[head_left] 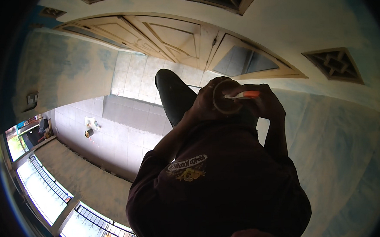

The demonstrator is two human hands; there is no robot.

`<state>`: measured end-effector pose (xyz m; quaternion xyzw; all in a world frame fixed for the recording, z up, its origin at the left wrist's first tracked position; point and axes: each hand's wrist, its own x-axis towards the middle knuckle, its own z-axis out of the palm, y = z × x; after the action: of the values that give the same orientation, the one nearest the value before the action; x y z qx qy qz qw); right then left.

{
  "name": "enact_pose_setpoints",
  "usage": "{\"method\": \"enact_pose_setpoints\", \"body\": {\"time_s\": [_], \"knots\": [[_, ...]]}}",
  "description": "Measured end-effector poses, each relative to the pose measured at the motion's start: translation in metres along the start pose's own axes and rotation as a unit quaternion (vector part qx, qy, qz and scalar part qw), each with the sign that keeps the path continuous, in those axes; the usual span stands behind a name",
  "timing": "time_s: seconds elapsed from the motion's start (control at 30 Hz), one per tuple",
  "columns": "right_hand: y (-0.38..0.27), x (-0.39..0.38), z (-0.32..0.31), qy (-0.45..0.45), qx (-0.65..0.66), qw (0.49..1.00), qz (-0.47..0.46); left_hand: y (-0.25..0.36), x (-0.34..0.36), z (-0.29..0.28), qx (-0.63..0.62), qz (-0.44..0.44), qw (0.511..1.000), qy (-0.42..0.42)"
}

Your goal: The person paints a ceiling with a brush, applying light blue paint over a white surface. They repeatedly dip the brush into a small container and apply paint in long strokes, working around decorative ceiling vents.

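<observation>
Curling around the left side of a round bowl (215, 101), the fingers of the left hand (203, 101) hold it. Opposite, the fingers of the right hand (266, 103) are closed on an orange-and-white handled tool (250, 94); whether its pale tip touches the bowl, I cannot tell. Left of these fingers is a dark-trousered leg (170, 91), farther left a tiled floor (128, 136), and well ahead a cream door (172, 35).

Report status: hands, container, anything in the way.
Left hand holds round container. Right hand grips orange-and-white tool over container; contact unclear. Right hand partly blocks view.
</observation>
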<state>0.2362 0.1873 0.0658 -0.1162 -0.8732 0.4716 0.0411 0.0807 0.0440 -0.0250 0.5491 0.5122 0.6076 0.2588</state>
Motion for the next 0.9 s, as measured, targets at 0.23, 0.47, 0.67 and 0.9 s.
{"method": "enact_pose_setpoints", "body": {"time_s": [0.23,0.47,0.67,0.9], "knots": [[0.013,-0.004,0.007,0.004,-0.036,0.999,0.03,0.014,0.01,-0.001,0.005,-0.001,1.0,0.018],[0.01,-0.038,-0.02,0.146,0.18,0.968,-0.096,0.011,0.017,-0.004,-0.005,-0.006,1.0,0.024],[-0.032,-0.048,-0.029,0.18,0.016,0.961,-0.211,0.018,0.034,-0.007,-0.006,0.006,0.999,0.037],[-0.022,-0.041,-0.012,0.066,-0.059,0.953,-0.291,-0.004,0.031,-0.004,0.039,0.109,0.991,0.059]]}}
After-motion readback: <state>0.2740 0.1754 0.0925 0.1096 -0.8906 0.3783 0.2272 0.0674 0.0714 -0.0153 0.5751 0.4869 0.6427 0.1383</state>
